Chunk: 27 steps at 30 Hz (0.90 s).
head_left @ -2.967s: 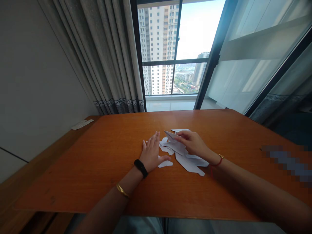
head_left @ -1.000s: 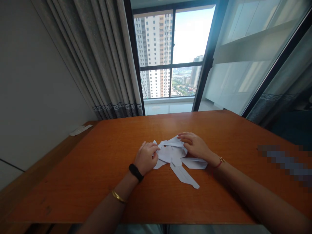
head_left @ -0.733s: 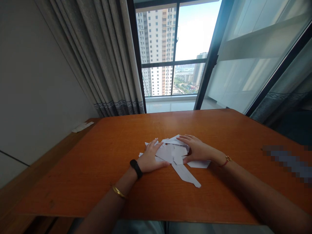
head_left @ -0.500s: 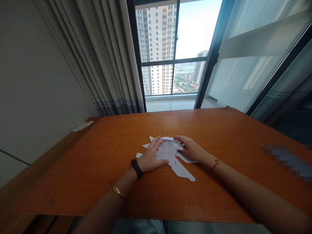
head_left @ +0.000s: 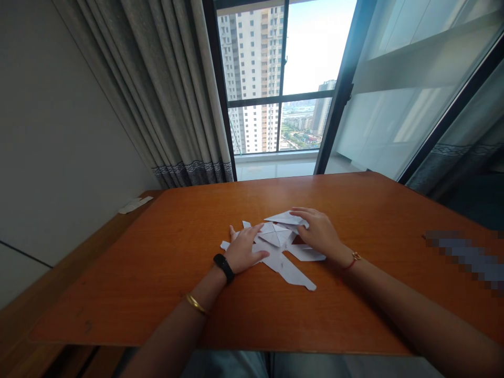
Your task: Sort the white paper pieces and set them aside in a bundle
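A white paper cutout (head_left: 289,269) with creases and several arms sticking out lies on the wooden table. My left hand (head_left: 244,250) rests flat on its left side, fingers spread, pressing it down. At the upper right, my right hand (head_left: 318,231) pinches a raised paper flap (head_left: 284,217) between thumb and fingers, lifting it off the layer beneath. Crossing fold lines show in the middle of the sheet. Parts of the paper under both hands are hidden.
The brown wooden table (head_left: 157,294) spreads around the paper. White paper scraps (head_left: 135,205) lie on a ledge at the far left. A blurred-out patch (head_left: 468,260) covers something at the right. Behind stand a grey curtain (head_left: 173,94) and a window.
My right hand has moved slightly up and right, pulling the pinched flap open, so the creased middle of the paper now shows. My left hand stays on the paper, shifted a little.
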### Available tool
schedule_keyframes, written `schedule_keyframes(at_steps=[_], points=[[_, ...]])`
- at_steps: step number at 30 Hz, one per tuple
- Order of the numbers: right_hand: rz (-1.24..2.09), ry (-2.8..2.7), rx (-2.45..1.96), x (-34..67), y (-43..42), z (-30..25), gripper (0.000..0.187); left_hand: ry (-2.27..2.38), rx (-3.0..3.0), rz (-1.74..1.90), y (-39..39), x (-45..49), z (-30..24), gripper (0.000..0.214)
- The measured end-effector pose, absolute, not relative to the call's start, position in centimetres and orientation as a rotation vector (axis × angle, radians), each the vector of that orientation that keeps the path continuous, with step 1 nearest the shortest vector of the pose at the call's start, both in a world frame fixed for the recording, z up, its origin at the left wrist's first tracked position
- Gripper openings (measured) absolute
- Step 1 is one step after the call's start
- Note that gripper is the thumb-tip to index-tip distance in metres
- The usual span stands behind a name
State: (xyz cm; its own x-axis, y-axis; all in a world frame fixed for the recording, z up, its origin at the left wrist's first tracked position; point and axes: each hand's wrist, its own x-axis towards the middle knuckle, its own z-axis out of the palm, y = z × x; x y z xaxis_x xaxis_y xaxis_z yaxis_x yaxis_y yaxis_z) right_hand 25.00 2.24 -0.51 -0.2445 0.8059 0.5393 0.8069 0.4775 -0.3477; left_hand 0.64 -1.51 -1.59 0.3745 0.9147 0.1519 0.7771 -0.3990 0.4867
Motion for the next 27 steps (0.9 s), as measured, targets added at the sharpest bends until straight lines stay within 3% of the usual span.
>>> schedule_keyframes(at_steps=[4,9,14,21,27], points=[[-0.013,-2.275,-1.110,24.7,1.6,0.3,0.047,1.436,2.306,0.702,-1.4,0.8,-1.4,0.061],[0.218,-2.527,-0.975,23.7,0.9,0.0,0.062,1.380,2.260,0.837,-1.1,0.5,-1.1,0.031],[0.224,-2.539,-1.185,23.9,1.6,-1.4,0.063,1.346,1.903,1.103,-0.6,-0.5,-0.7,0.038],[0.049,-2.501,-1.300,23.6,1.6,-1.0,0.026,1.192,1.608,1.305,-0.1,-0.8,-0.9,0.047],[-0.024,-2.155,-1.192,23.8,0.9,-0.3,0.023,1.303,1.659,1.153,-0.3,-0.8,-1.3,0.028]])
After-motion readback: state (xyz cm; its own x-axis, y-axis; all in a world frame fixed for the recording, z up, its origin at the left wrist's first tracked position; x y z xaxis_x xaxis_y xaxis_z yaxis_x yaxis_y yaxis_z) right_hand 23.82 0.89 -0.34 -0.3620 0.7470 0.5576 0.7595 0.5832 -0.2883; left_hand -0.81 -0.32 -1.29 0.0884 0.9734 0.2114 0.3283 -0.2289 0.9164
